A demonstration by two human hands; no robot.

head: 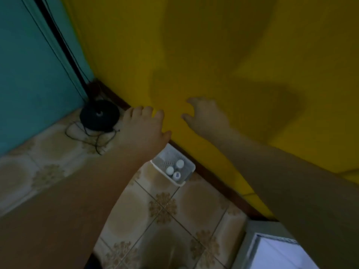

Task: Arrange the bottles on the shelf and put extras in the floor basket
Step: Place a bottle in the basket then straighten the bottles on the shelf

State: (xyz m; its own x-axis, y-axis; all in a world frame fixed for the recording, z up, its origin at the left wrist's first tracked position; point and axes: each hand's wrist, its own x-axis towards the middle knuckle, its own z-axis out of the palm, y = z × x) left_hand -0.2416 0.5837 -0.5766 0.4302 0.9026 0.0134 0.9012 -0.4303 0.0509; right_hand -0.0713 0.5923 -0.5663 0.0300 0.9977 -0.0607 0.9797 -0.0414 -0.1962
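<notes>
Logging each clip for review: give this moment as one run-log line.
left hand: open, empty | right hand: open, empty | floor basket: three bottles inside, against yellow wall

Likely a room in a home: flower-patterned floor tiles (194, 206), a yellow wall (194, 45) and a teal wall (29, 74) meeting above dark skirting (213, 184). A black stand base (99, 115) with loose cords (93, 141) sits in the corner, a white basket (188, 176) nearby
</notes>
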